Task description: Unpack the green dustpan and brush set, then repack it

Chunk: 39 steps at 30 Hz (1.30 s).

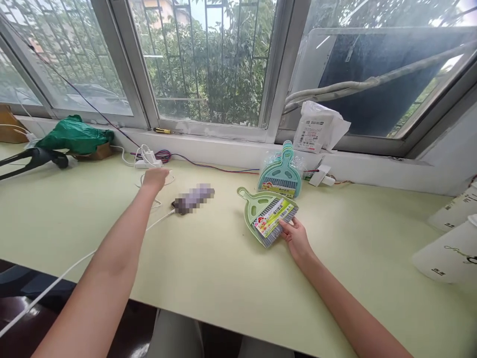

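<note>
Reaching far across the pale green table [208,268], my left hand [155,178] is closed close to a white cable and plug on a power strip [148,159]; what its fingers hold, if anything, is too small to name. My right hand [296,238] grips the bristle edge of a light green dustpan and brush set [266,214] with a printed label. Behind that set, a stack of teal dustpan sets [281,174] in clear plastic leans by the window ledge. Between my hands lies a phone, blurred out [194,198], with a white cable [161,219] at its left end.
A green plastic bag [76,134] and a black strap-like object [35,160] are at the back left. A screwdriver [162,131] and a white package [318,128] rest on the ledge. White paper cups or rolls [449,251] stand at the right edge.
</note>
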Motion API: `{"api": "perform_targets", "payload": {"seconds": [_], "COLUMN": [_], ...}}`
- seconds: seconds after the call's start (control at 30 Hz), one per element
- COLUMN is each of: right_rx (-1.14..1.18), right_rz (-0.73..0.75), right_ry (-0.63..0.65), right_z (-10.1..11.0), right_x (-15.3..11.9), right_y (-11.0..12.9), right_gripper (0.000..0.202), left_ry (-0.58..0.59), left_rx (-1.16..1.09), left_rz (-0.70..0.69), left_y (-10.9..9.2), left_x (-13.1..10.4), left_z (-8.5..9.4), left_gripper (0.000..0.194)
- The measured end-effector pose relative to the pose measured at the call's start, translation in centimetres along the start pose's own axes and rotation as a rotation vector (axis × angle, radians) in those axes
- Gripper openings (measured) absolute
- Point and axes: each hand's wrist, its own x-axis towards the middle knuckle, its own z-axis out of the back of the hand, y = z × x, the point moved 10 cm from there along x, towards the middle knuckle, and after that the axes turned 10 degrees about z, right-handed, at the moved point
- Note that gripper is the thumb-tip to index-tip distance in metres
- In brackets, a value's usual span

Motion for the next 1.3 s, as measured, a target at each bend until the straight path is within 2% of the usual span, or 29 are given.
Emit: {"api": "perform_targets", "payload": {"seconds": [0.07, 0.17, 0.23, 0.3, 0.37, 0.4, 0.5, 0.6, 0.67, 0.77, 0.83, 0.9, 0.93, 1.0, 1.1, 1.17, 1.23, 1.3], "right_rx": [-0.012, -0.013, -0.004, 0.012, 0.038, 0.052, 0.080, 0.085, 0.086, 0.079, 0.071, 0.080, 0.094, 0.126, 0.157, 0.162, 0.152, 0.124], "right_rz": [0.008, 0.034, 0.053, 0.068, 0.075, 0.075, 0.066, 0.058, 0.056, 0.055, 0.052, 0.054, 0.057, 0.067, 0.080, 0.078, 0.068, 0.055], "right_ry": [0.004, 0.009, -0.004, -0.038, -0.085, -0.110, -0.164, -0.188, -0.181, -0.163, -0.156, -0.146, -0.140, -0.135, -0.124, -0.114, -0.107, -0.089], "right_z": [0.0, 0.0, 0.3, 1.0, 1.8, 2.2, 3.2, 3.8, 3.8, 3.5, 3.1, 2.7, 2.5, 2.4, 2.5, 2.6, 2.7, 2.7], "right_x": [0.0, 0.0, 0.1, 0.4, 0.6, 0.7, 0.9, 1.0, 1.0, 0.8, 0.7, 0.5, 0.5, 0.5, 0.8, 1.1, 1.2, 1.3], "right_y": [0.0, 0.1, 0.2, 0.4, 0.5, 0.5, 0.5, 0.6, 0.6, 0.7, 1.0, 1.4, 1.6, 2.1, 2.6, 2.6, 2.4, 2.2], "right_gripper": [0.047, 0.045, 0.044, 0.041, 0.039, 0.037, 0.031, 0.027, 0.026, 0.025, 0.025, 0.026, 0.026, 0.026, 0.025, 0.025, 0.025, 0.024], "left_ry": [-0.043, -0.109, -0.031, 0.131, 0.228, 0.230, 0.126, 0.037, 0.038, 0.210, 0.379, 0.471, 0.477, 0.480, 0.603, 0.596, 0.449, 0.339], "left_rx": [-0.030, -0.147, -0.208, -0.208, -0.145, -0.100, 0.022, 0.072, 0.061, -0.022, -0.084, -0.128, -0.146, -0.214, -0.413, -0.503, -0.484, -0.396], "left_rz": [-0.050, -0.259, -0.402, -0.502, -0.532, -0.523, -0.462, -0.426, -0.368, -0.319, -0.453, -0.583, -0.601, -0.550, -0.488, -0.380, -0.226, -0.149], "left_y": [-1.5, -5.3, -7.6, -9.2, -9.7, -9.6, -9.4, -10.8, -12.1, -14.7, -18.0, -21.1, -22.3, -23.9, -25.2, -24.5, -22.7, -21.3], "left_x": [0.6, 0.0, -1.2, -3.0, -4.9, -5.6, -7.5, -10.3, -12.5, -16.4, -19.6, -21.8, -22.0, -21.1, -19.1, -17.3, -15.6, -15.4], "left_z": [1.0, 3.2, 3.8, 3.3, 2.6, 2.4, 2.4, 2.3, 1.6, -1.1, -3.3, -4.5, -4.7, -4.8, -5.2, -5.6, -5.6, -5.8], "left_gripper": [0.023, 0.020, 0.016, 0.014, 0.018, 0.021, 0.031, 0.028, 0.027, 0.050, 0.047, 0.040, 0.037, 0.034, 0.040, 0.045, 0.047, 0.051]}}
